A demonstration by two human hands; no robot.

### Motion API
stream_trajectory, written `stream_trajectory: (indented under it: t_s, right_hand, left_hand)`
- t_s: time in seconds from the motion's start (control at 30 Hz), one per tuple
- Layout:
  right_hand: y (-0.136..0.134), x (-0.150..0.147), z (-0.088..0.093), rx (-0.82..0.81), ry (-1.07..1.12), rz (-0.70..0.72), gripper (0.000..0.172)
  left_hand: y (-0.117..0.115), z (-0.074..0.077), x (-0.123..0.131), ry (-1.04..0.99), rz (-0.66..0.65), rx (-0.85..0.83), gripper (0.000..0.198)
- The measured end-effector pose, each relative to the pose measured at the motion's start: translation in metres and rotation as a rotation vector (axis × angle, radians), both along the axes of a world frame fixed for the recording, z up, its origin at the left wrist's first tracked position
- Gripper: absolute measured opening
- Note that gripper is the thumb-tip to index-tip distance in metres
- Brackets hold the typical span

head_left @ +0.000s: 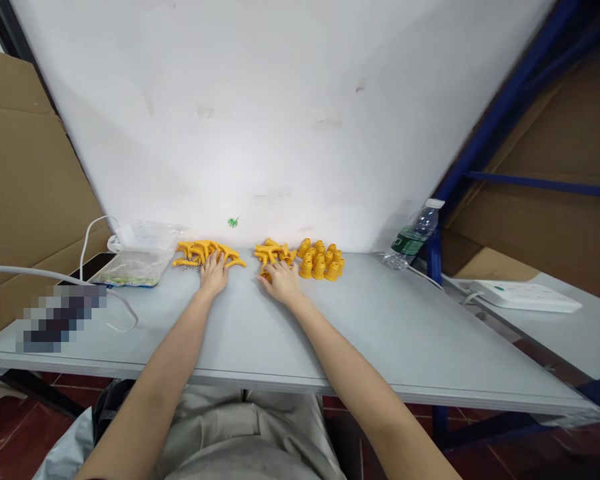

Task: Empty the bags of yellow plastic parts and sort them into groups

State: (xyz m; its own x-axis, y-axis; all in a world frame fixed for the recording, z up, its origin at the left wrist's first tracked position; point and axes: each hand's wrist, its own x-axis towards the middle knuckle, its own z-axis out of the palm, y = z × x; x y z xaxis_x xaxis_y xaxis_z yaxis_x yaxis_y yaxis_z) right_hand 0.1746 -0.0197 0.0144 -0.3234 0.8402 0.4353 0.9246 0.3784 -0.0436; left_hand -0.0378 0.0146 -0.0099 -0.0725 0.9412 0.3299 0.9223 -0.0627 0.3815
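My left hand [213,273] lies over a pile of yellow curved plastic handles [200,249], fingers stretched out and touching them. Small dark metal bits [192,268] show beside that hand, too small to name. My right hand [283,281] bends over a second group of yellow plastic pieces [267,253]. Between its thumb and fingers is a yellow plastic piece [266,275], partly covered by the hand. Just right of this hand, several yellow cup-shaped plastic parts [319,268] stand close together in rows.
A clear plastic bag [135,263], a phone [93,265] and white cables [125,310] lie on the grey table [380,333] at left. A plastic bottle [413,237] leans at the right against a blue frame. Beyond is a white power strip [527,295]. A white panel [290,133] rises behind.
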Motion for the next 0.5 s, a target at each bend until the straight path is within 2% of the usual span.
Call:
stream_trajectory:
  t_s: [0.2, 0.37, 0.5]
  right_hand:
    - [-0.002, -0.001, 0.006, -0.065, 0.033, -0.039, 0.034]
    - [-0.001, -0.006, 0.002, -0.074, -0.010, 0.027, 0.039]
    - [0.000, -0.008, -0.003, -0.050, -0.027, 0.042, 0.037]
  left_hand:
    - [-0.002, 0.003, 0.002, 0.024, 0.014, -0.017, 0.054]
    - [-0.006, 0.009, 0.005, 0.005, -0.005, 0.038, 0.042]
    - [-0.005, 0.010, 0.008, -0.017, -0.020, -0.016, 0.037]
